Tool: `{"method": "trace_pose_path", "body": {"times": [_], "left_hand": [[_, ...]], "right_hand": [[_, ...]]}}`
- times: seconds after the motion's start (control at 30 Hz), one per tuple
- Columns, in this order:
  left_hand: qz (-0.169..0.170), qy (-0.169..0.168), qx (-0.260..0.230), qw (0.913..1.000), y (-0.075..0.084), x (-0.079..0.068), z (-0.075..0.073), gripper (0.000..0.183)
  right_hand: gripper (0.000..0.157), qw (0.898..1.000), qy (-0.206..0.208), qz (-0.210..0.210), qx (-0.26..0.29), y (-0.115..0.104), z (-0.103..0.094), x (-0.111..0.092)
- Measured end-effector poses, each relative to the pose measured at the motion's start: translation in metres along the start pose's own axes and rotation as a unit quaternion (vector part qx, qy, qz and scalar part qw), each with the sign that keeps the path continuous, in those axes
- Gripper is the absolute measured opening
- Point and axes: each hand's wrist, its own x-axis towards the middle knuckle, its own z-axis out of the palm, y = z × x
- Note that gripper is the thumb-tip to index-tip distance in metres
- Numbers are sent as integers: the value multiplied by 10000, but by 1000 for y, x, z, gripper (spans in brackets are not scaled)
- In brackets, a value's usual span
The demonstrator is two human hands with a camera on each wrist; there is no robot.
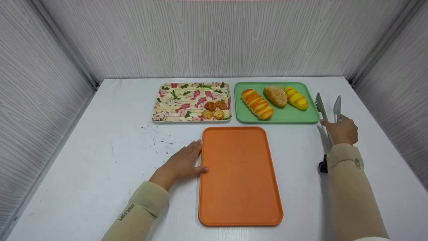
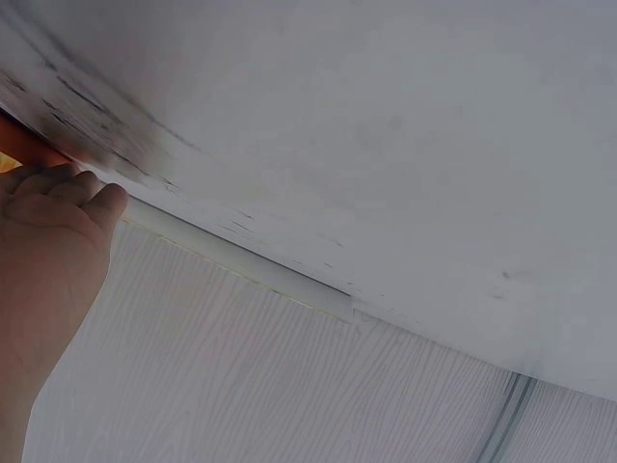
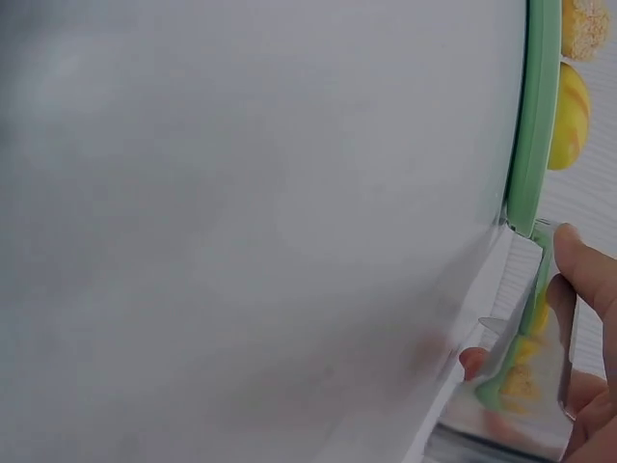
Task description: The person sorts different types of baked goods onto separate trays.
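Note:
My right hand [image 1: 342, 130] grips metal tongs [image 1: 322, 108] just off the green tray's right end. The two arms of the tongs stand apart, tips pointing away from me; the right wrist view shows the shiny metal close up between thumb and fingers. At the left edge of an orange tray [image 1: 239, 177], my left hand [image 1: 182, 164] lies with fingers extended along the side and the thumb over the rim. Three breads sit on the green tray [image 1: 291, 117]: a long striped loaf [image 1: 257, 104], a seeded bun [image 1: 276, 96] and a yellow bread [image 1: 296, 98].
Left of the green tray is a floral tray [image 1: 167, 108] with several small cookies [image 1: 214, 110] at its lower right corner. The white table [image 1: 100, 150] has dark scuff marks on its left part. Wood-grain panels [image 1: 214, 40] enclose its back and sides.

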Motion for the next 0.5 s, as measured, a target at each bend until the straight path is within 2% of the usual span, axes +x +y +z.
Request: {"method": "trace_pose_path", "body": {"times": [0.17, 0.5], "left_hand": [[14, 15, -14, 10000, 1, -1, -1, 95], [16, 51, -79, 10000, 0, -1, 0, 95]], "right_hand": [[88, 10000, -36, 2, 17, 2, 0, 0], [104, 9996, -186, 224, 13, 2, 1, 5]]}}
